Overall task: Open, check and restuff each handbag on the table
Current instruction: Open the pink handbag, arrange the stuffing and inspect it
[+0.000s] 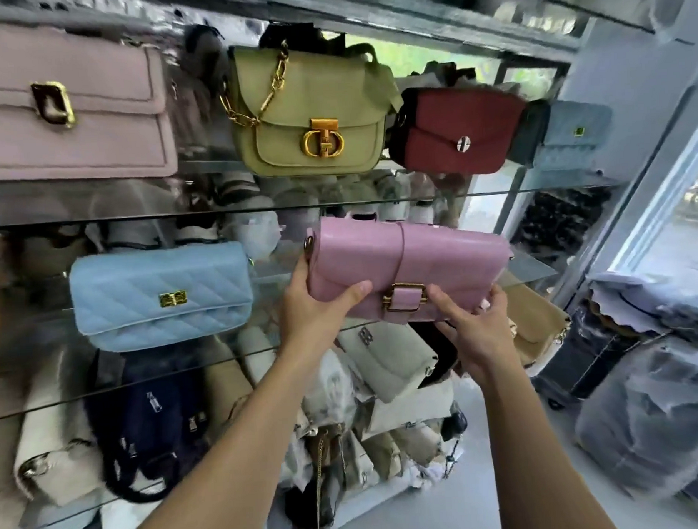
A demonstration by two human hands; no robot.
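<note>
shelves [97, 217]: clear glass slabs, carrying rows of bags
mauve bag [73, 116]: big, boxy, matte, sitting top left
pink bag [439, 260]: smooth glossy oblong with a brass buckle [405, 298], being held at the middle shelf, right of the quilted blue bag [161, 296]
left hand [313, 310]: gripping its left end, thumb lying across the flap
right hand [478, 334]: fingers curling under the bottom, thumb pressing just beside the buckle

Glass shelf [535, 266] — blue quilted handbag [161, 296]

Shop: handbags [308, 110] on glass shelves [536, 184]
</note>
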